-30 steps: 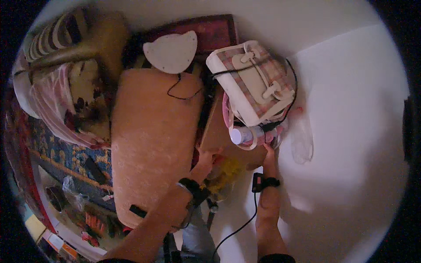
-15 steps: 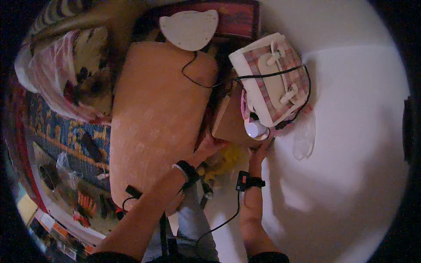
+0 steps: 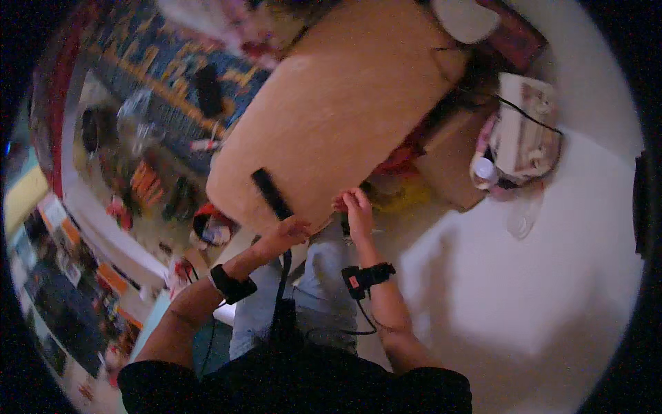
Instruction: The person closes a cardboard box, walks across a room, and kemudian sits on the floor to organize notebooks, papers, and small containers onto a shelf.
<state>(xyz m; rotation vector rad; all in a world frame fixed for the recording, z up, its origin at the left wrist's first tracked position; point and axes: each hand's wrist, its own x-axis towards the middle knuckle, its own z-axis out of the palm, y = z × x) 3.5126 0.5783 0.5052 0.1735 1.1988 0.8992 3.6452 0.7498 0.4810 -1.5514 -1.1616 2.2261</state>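
Both hands have pulled back from the plaid bag (image 3: 527, 131) and the cardboard box (image 3: 452, 162) to the near edge of the tabletop (image 3: 338, 117). Left hand (image 3: 286, 233) rests just below the black remote-like bar (image 3: 271, 194), grip loose, grasping nothing. Right hand (image 3: 357, 210) sits fingers-down on the edge (grip state: cannot tell). The work appears to have shifted from bag to tabletop edge.

A tan table (image 3: 345, 117) fills the upper middle, its near edge rounded. On it lies a black bar-shaped device (image 3: 272, 194) near that edge, and a white oval pad (image 3: 465, 15) rests at its far end. Beside the table, the white floor (image 3: 524, 303) carries a cardboard box (image 3: 452, 162) and a plaid bag (image 3: 525, 131).
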